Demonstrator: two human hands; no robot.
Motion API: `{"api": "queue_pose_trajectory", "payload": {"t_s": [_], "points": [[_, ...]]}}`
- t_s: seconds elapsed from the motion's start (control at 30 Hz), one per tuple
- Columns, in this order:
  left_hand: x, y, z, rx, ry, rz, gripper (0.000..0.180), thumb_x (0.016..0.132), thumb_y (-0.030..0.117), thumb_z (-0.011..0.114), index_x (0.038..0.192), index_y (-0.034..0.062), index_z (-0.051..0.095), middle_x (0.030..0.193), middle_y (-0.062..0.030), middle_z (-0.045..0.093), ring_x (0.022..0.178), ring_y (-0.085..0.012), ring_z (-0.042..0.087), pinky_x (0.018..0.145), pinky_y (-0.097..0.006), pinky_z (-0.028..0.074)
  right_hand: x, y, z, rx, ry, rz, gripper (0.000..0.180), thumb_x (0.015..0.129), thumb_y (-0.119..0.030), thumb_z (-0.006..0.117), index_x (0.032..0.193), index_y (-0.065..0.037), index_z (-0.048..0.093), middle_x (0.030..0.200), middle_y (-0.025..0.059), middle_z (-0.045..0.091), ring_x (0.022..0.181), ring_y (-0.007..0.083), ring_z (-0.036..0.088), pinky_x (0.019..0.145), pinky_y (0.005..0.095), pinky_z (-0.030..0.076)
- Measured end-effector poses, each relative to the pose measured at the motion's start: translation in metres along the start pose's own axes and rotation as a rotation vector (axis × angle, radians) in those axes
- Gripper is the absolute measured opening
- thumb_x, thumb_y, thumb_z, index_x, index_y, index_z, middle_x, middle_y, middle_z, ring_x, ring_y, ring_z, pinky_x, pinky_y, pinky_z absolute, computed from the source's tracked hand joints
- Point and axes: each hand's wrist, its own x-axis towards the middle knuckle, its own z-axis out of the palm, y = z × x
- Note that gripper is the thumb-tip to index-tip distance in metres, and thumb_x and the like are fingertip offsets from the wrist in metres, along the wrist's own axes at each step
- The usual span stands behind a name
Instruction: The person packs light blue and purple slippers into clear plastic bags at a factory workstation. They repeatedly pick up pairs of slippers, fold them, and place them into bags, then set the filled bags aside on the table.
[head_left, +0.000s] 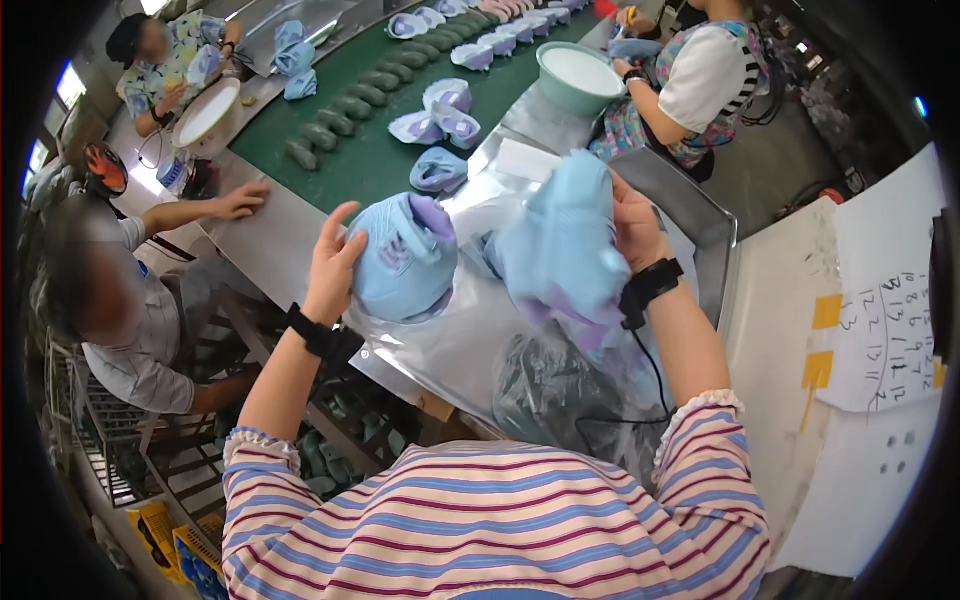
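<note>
- The left hand (332, 262) grips a light blue shoe upper (402, 258), rounded and soft-looking, with a lilac collar, held above the silvery plastic sheet (450, 345).
- The right hand (636, 222) clasps a second light blue upper (562, 250), blurred, with lilac at its lower edge.
- More uppers (438, 112) and dark green lasts (340, 120) line the green conveyor belt (375, 165).

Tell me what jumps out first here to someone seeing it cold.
Front and centre, the left hand and right hand each grip a light-blue shoe upper: a rounded one with lilac trim on the left, a blurred one on the right, over a shiny metal table. Behind them a green conveyor belt runs away, carrying more blue-and-lilac uppers and a row of dark green pieces, with seated co-workers on both sides.
</note>
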Motion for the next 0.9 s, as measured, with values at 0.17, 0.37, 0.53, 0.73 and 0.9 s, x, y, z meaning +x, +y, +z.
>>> {"api": "queue_pose_trajectory", "payload": {"t_s": [0.17, 0.37, 0.53, 0.73, 0.9], "points": [[0.004, 0.022, 0.063, 0.269, -0.182, 0.220, 0.027, 0.087, 0.008, 0.044, 0.110, 0.0005, 0.058, 0.114, -0.0097, 0.055, 0.118, -0.0228, 0.040, 0.099, -0.031, 0.027, 0.035, 0.029, 0.051, 0.032, -0.098, -0.054, 0.049, 0.081, -0.001, 0.054, 0.128, -0.003, 0.039, 0.113, 0.0091, 0.054, 0.102, 0.0176, 0.053, 0.090, 0.0296, 0.040], [-0.012, 0.021, 0.072, 0.237, -0.200, 0.296, 0.028, 0.087, 0.021, 0.054, 0.102, -0.0013, 0.061, 0.117, -0.0103, 0.051, 0.117, -0.0225, 0.039, 0.098, -0.032, 0.028, 0.054, 0.049, 0.066, -0.390, 0.243, -0.218, 0.035, 0.081, 0.001, 0.053, 0.115, -0.003, 0.045, 0.105, 0.0060, 0.056, 0.097, 0.0152, 0.053, 0.086, 0.0282, 0.041], [0.001, 0.022, 0.046, -0.058, -0.001, 0.211, 0.027, 0.088, 0.021, 0.055, 0.097, -0.0031, 0.061, 0.110, -0.0058, 0.048, 0.099, -0.0150, 0.048, 0.086, -0.027, 0.038, 0.054, 0.045, 0.040, 0.093, 0.103, -0.276, 0.034, 0.081, -0.004, 0.055, 0.114, -0.004, 0.048, 0.111, 0.0073, 0.055, 0.103, 0.0195, 0.053, 0.091, 0.0356, 0.041], [0.011, 0.030, 0.020, 0.370, 0.050, 0.497, 0.026, 0.088, 0.022, 0.055, 0.093, -0.0027, 0.061, 0.103, -0.0076, 0.049, 0.091, -0.0174, 0.048, 0.082, -0.028, 0.039, 0.065, 0.048, 0.032, -0.037, -0.079, 0.058, 0.041, 0.083, -0.009, 0.057, 0.122, -0.005, 0.046, 0.109, 0.0081, 0.058, 0.098, 0.0186, 0.057, 0.086, 0.0332, 0.045], [0.044, 0.041, 0.010, 0.781, 0.116, 0.649, 0.028, 0.081, 0.026, 0.062, 0.099, 0.0041, 0.061, 0.099, -0.0198, 0.049, 0.090, -0.0350, 0.050, 0.080, -0.035, 0.042, 0.132, 0.093, 0.040, -0.132, -0.128, 0.134, 0.027, 0.084, -0.010, 0.057, 0.110, -0.005, 0.051, 0.102, 0.0044, 0.058, 0.091, 0.0161, 0.057, 0.082, 0.0314, 0.046]]}}
